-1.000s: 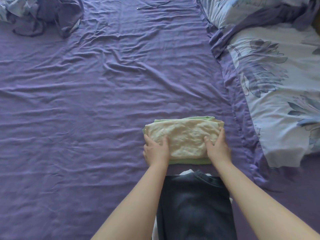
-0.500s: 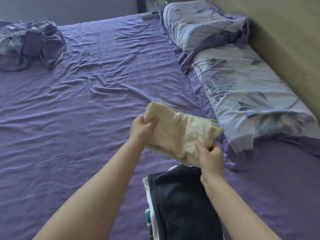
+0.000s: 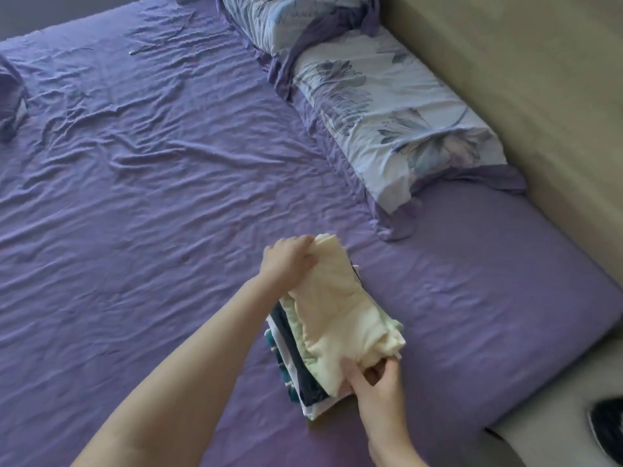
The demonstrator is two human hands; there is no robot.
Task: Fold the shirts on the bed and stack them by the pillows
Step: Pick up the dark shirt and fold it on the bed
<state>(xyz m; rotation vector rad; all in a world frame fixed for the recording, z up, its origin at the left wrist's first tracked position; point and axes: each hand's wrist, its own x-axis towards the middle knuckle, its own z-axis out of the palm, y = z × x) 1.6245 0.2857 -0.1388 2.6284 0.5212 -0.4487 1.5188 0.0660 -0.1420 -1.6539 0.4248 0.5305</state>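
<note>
A folded cream shirt (image 3: 340, 308) lies on top of a stack of folded shirts (image 3: 293, 362), whose dark, white and teal edges show beneath it. The stack sits on the purple bed sheet (image 3: 151, 197), below the floral pillows (image 3: 387, 109). My left hand (image 3: 286, 261) grips the far end of the cream shirt. My right hand (image 3: 374, 382) pinches its near end with thumb and fingers. A pale green layer shows under the cream cloth.
A second floral pillow (image 3: 286, 18) lies at the top. A beige headboard (image 3: 522, 79) runs along the right. A bundle of cloth (image 3: 10, 96) sits at the left edge. A dark shoe (image 3: 606, 429) is on the floor at the lower right.
Both hands lifted the cream shirt off the sheet, turned it and brought it down onto the stack of folded shirts. The view swung right toward the pillows.
</note>
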